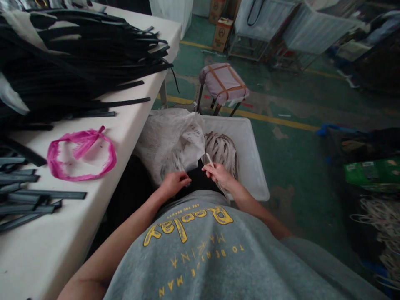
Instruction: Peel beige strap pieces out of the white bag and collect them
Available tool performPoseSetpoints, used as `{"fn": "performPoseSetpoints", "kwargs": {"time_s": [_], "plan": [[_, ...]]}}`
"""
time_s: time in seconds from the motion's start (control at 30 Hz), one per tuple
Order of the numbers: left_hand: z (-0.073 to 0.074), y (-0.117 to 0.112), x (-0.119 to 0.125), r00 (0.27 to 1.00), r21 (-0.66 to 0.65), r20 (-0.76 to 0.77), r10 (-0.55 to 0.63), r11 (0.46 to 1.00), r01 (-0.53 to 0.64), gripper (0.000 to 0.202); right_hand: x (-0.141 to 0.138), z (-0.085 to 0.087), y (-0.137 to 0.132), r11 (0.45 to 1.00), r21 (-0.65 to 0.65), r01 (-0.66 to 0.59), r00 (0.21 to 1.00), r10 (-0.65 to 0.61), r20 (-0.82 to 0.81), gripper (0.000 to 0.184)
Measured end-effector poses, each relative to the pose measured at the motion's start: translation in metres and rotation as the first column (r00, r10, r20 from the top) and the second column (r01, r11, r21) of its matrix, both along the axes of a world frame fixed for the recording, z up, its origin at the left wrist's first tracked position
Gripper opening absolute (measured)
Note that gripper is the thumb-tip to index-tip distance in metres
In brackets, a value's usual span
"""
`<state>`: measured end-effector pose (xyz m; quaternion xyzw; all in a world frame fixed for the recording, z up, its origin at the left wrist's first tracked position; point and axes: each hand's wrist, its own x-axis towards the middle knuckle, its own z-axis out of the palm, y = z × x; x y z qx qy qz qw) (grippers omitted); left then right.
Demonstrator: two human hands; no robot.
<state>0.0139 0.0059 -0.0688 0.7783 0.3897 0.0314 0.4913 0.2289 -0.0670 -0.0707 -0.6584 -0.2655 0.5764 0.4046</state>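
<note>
My right hand (218, 174) is closed around a pale, narrow strip (209, 158), one end of which sticks up past the fingers. Over my lap, my left hand (175, 183) has its fingers curled together; what they hold, if anything, is too small to make out. A whitish woven plastic sack (171, 129) slumps just beyond the left hand, its mouth open toward me. Beside it, a bundle of beige strips (221, 150) lies in a white plastic bin (250, 154), close to the right hand.
On the white table (125, 121) at left lie a large heap of black strips (93, 58), shorter dark strips (28, 200) and a pink plastic loop (81, 154). A padded stool (224, 83) stands ahead. Crates, cardboard boxes (221, 35) and a pile of pale cords (384, 233) surround the green floor.
</note>
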Motion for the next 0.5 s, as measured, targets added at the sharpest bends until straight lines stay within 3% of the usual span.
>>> {"fn": "performPoseSetpoints", "kwargs": {"time_s": [0.23,0.37,0.5], "plan": [[0.027,-0.022,-0.019,0.964,0.179,0.26,0.053,0.979,-0.102,0.009,-0.02,0.002,0.021,0.982,-0.042,-0.186,0.981,0.183,-0.061,0.032],[0.035,-0.028,-0.029,0.945,0.298,0.322,-0.062,0.954,-0.039,0.007,-0.033,0.004,0.027,0.95,-0.065,-0.307,0.948,0.298,-0.115,0.037],[0.043,-0.031,-0.032,0.924,0.403,0.357,-0.134,0.915,-0.023,0.011,-0.045,0.003,0.03,0.952,-0.097,-0.292,0.943,0.268,-0.199,0.042]]}}
